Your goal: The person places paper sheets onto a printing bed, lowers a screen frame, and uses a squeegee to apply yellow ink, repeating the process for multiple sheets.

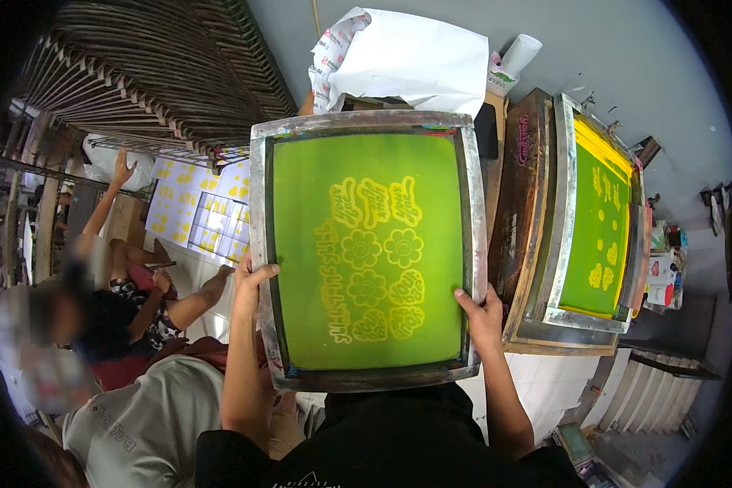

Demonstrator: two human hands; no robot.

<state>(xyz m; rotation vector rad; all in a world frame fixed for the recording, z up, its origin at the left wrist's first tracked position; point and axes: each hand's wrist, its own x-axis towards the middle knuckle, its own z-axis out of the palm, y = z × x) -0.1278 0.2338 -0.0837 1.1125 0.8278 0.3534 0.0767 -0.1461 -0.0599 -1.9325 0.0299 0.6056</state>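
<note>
Two bare hands hold one metal-framed printing screen (368, 248) up in front of the person, seen from the head camera. The left hand (250, 281) clasps the frame's left rail, fingers wrapped over its edge; the right hand (484, 313) grips the lower right corner, thumb on the front. The green mesh carries a pale yellow pattern of flowers, hearts and lettering, and looks free of wet ink, so printing with this screen seems not to be under way; it is lifted clear of any surface.

At the right, a second green screen (598, 220) leans in a stack of frames (522, 220) against the wall. Above the held screen lies one white sheet (415, 57). At the left, printed yellow-patterned sheets (207, 207) lie spread out, and two other people (130, 301) sit low beside them; one raises a hand to a drying rack (146, 73).
</note>
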